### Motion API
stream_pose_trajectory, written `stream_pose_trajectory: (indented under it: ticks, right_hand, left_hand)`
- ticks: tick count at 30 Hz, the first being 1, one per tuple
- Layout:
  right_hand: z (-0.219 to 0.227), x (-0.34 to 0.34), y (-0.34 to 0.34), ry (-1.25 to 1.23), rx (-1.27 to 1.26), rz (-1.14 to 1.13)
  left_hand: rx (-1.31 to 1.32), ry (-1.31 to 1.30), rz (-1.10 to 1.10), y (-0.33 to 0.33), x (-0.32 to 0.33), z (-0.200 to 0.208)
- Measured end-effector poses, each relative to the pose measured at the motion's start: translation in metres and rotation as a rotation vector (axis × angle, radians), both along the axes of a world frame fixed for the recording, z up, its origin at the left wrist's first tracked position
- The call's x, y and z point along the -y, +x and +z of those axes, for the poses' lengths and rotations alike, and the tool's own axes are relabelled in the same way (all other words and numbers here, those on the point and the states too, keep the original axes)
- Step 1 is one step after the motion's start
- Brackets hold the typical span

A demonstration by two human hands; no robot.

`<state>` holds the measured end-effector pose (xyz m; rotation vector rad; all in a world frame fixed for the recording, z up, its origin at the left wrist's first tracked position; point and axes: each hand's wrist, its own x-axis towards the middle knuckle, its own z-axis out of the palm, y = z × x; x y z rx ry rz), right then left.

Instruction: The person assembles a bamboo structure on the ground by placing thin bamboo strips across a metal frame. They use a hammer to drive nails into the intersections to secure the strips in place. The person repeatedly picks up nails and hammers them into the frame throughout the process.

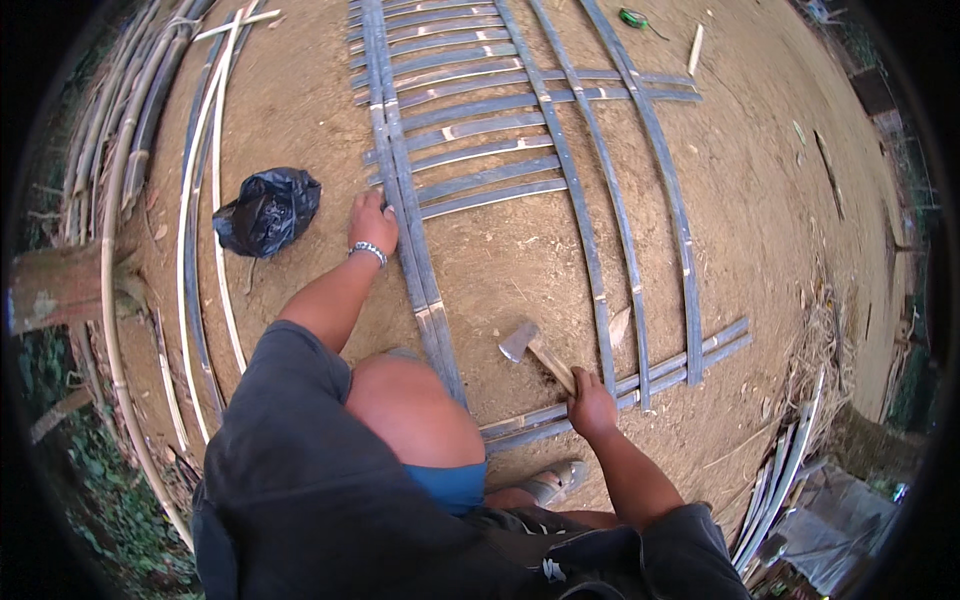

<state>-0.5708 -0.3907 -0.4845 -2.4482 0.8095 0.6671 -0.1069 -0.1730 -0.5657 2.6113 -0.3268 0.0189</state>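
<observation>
My right hand (pixel 592 402) is wrapped round the wooden handle of a hatchet (pixel 550 362), whose metal head points up and left over the dirt. My left hand (pixel 374 222), with a metal-link bracelet at the wrist, is closed at the outer edge of a long double bamboo strip (pixel 412 262). Whatever its fingers hold there is hidden. That strip forms the left side of a bamboo lattice lying on the ground. Short crosswise bamboo slats (pixel 495 197) run from it to another long bamboo strip (pixel 570 205) on the right.
Left of my left hand lies a crumpled black plastic bag (pixel 268 212). Beyond it are pale bamboo strips (pixel 184 240) and stacked bamboo poles (pixel 120 130). Two crosswise strips (pixel 715 340) lie under the lattice's near end. A green tape measure (pixel 633 18) lies at the far right.
</observation>
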Motion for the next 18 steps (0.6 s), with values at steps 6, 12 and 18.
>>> stream_pose_trajectory:
  ticks: [6, 12, 18]
  right_hand:
    - [0.005, -0.024, -0.018, 0.052, 0.130, -0.173]
    - [-0.011, -0.046, -0.027, 0.079, 0.313, -0.289]
    - [-0.009, -0.053, -0.017, 0.107, 0.263, -0.327]
  left_hand:
    - [-0.328, 0.088, -0.170, 0.051, -0.021, -0.013]
    - [-0.395, 0.172, -0.336, 0.059, -0.030, -0.002]
    - [-0.251, 0.290, -0.384, 0.052, -0.022, 0.020]
